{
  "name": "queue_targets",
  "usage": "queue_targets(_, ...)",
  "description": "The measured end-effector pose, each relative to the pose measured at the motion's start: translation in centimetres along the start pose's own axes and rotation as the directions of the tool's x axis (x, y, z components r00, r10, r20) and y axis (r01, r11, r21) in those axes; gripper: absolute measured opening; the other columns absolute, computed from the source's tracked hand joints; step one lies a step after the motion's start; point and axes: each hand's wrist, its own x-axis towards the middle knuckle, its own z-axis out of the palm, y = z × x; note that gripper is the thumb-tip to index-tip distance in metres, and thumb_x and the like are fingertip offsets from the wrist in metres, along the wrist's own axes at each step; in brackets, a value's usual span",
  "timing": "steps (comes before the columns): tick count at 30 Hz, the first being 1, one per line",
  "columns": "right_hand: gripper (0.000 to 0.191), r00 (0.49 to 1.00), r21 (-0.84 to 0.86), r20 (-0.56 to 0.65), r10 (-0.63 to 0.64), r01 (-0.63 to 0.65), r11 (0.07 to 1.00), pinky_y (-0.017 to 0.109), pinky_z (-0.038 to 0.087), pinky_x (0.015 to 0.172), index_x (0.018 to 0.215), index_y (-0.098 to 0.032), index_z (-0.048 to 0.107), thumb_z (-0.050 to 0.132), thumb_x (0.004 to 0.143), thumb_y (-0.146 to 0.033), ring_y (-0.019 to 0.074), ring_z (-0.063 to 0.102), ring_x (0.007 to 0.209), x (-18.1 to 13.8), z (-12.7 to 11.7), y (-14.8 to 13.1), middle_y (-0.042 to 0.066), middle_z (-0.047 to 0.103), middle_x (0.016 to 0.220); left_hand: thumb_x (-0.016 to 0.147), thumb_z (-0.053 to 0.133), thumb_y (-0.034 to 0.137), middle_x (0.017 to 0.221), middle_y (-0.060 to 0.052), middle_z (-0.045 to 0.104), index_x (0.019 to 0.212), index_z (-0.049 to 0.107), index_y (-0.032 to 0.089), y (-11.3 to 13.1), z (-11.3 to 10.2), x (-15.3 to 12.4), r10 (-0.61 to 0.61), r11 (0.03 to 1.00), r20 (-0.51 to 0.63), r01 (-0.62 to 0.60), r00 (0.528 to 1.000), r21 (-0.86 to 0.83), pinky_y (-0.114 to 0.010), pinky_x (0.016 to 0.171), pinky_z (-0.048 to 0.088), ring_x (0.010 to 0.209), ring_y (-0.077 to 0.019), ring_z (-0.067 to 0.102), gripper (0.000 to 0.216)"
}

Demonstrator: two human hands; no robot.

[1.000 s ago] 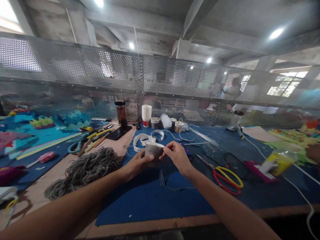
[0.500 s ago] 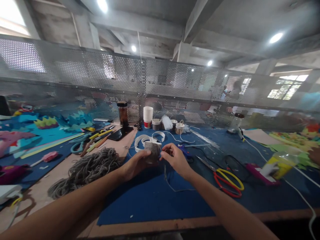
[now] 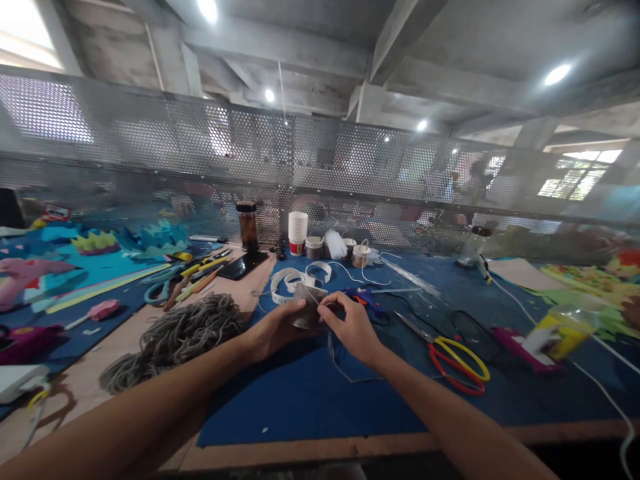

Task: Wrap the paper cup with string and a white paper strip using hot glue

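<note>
While the left hand (image 3: 274, 328) grips a small grey cylindrical cup (image 3: 309, 309) over the flat blue mat (image 3: 280, 407), the right hand (image 3: 347, 325) pinches a thin grey strand (image 3: 313, 299) against it. Cup's tilted more than a second ago, likely easing strand placement.

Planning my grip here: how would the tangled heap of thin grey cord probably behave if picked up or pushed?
The tangled heap of thin grey cord would probably sag, since its strands lie in limp curves. Lifting one strand may drag others, as they cross and overlap. Pushed, it seems likelier to bunch than roll, being spread low and wide.
</note>
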Motion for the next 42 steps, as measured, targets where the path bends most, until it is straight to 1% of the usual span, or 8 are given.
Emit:
queue_targets(10,0.016,1.000,0.013,-0.006,0.003,-0.003,1.000,0.029,0.049,0.076,0.094,-0.023,0.062,0.055,0.097,-0.037,0.0182,0.069,0.076,-0.1,-0.2,-0.3,0.000,0.071,0.076,0.092,0.058,0.034,0.108,-0.011,0.074,0.114,0.071,0.015,-0.5,-0.6,0.2,0.003,0.998,-0.016,-0.003,1.000,0.056,-0.039,0.091,0.053,0.103,-0.0250,0.065,0.031)
queue_targets(17,0.022,0.979,-0.380,-0.009,-0.205,0.186,0.906,0.036,0.045,0.089,0.093,-0.025,0.066,0.050,0.100,-0.038,0.0235,0.064,0.095,0.5,-1.8,0.1,0.007,0.069,0.097,0.091,0.060,0.030,0.115,-0.009,0.072,0.122,0.065,0.019,-0.3,-1.0,0.4,0.081,0.994,-0.043,-0.077,0.996,0.076,-0.039,0.094,0.052,0.107,-0.0239,0.065,0.033)
queue_targets(19,0.023,0.991,-0.545,-0.061,-0.120,0.068,0.836,0.037,0.044,0.088,0.096,-0.024,0.065,0.049,0.100,-0.039,0.0238,0.063,0.094,1.0,-3.5,0.8,0.008,0.069,0.098,0.090,0.062,0.029,0.114,-0.008,0.072,0.124,0.063,0.020,-0.2,-1.4,0.5,0.096,0.994,-0.049,-0.093,0.994,0.064,-0.040,0.093,0.053,0.105,-0.0241,0.067,0.035)
queue_targets(22,0.023,0.975,-0.761,-0.142,0.172,-0.218,0.611,0.038,0.042,0.092,0.100,-0.022,0.063,0.051,0.098,-0.041,0.0274,0.060,0.108,1.6,-6.2,2.7,0.011,0.067,0.110,0.089,0.064,0.030,0.111,-0.009,0.073,0.122,0.063,0.018,-0.1,-1.9,0.5,0.092,0.996,-0.040,-0.091,0.995,0.024,-0.040,0.089,0.055,0.102,-0.0262,0.070,0.035)
queue_targets(25,0.024,0.937,-0.780,-0.169,0.306,-0.317,0.539,0.041,0.044,0.087,0.096,-0.017,0.065,0.058,0.093,-0.040,0.0333,0.063,0.106,1.5,-8.2,4.9,0.017,0.067,0.109,0.088,0.064,0.034,0.108,-0.011,0.074,0.119,0.063,0.015,0.0,-2.0,0.5,0.074,0.997,-0.030,-0.074,0.997,0.001,-0.039,0.083,0.057,0.099,-0.0279,0.071,0.036)
queue_targets(34,0.034,0.851,-0.585,-0.127,0.509,-0.479,0.655,0.034,0.047,0.075,0.076,-0.019,0.064,0.063,0.085,-0.051,0.0292,0.071,0.089,2.3,-8.7,9.2,0.013,0.074,0.086,0.087,0.064,0.041,0.104,-0.012,0.075,0.120,0.062,0.016,0.2,-2.0,0.5,0.062,0.998,-0.016,-0.062,0.998,0.005,-0.028,0.060,0.052,0.072,-0.0206,0.072,0.041)
queue_targets(38,0.035,0.845,-0.311,-0.095,0.527,-0.528,0.790,0.030,0.048,0.060,0.070,-0.020,0.057,0.054,0.090,-0.048,0.0197,0.067,0.061,2.5,-8.4,9.0,0.007,0.069,0.067,0.089,0.062,0.041,0.104,-0.012,0.075,0.120,0.063,0.016,0.2,-2.1,0.5,0.073,0.997,0.003,-0.073,0.997,-0.004,-0.027,0.059,0.051,0.069,-0.0190,0.070,0.040)
queue_targets(42,0.034,0.891,0.042,-0.075,0.448,-0.446,0.894,0.027,0.050,0.060,0.087,-0.019,0.058,0.052,0.090,-0.053,0.0163,0.066,0.067,2.4,-7.8,6.9,0.008,0.070,0.086,0.090,0.061,0.040,0.104,-0.012,0.075,0.116,0.066,0.015,0.1,-2.2,0.5,0.063,0.998,-0.015,-0.063,0.998,-0.016,-0.028,0.063,0.052,0.075,-0.0201,0.071,0.036)
